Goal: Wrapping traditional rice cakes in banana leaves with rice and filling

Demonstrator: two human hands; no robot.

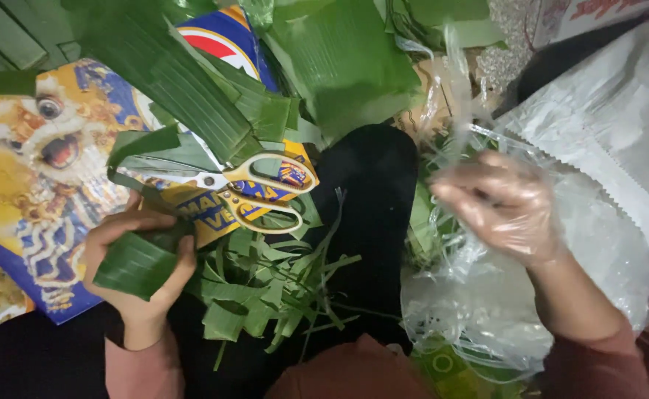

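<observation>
Head view, looking down: my left hand [141, 270] has its fingers [129, 222] clenched around a folded piece of banana leaf [134, 264], held low by my lap. My right hand [503, 203], in a thin clear glove, has its fingers spread loosely inside a crumpled clear plastic bag [502, 303]; whether they pinch the film I cannot tell. Cutting looks well along: a heap of green leaf trimmings [265, 284] lies on my dark lap, and yellow-handled scissors [247, 188] rest put down on whole leaf strips [191, 89] that remain uncut. Beneath lies a colourful printed sheet [33, 185]; white paper [620, 125] sits at right. Lighting is dim, no tabletop shows.
</observation>
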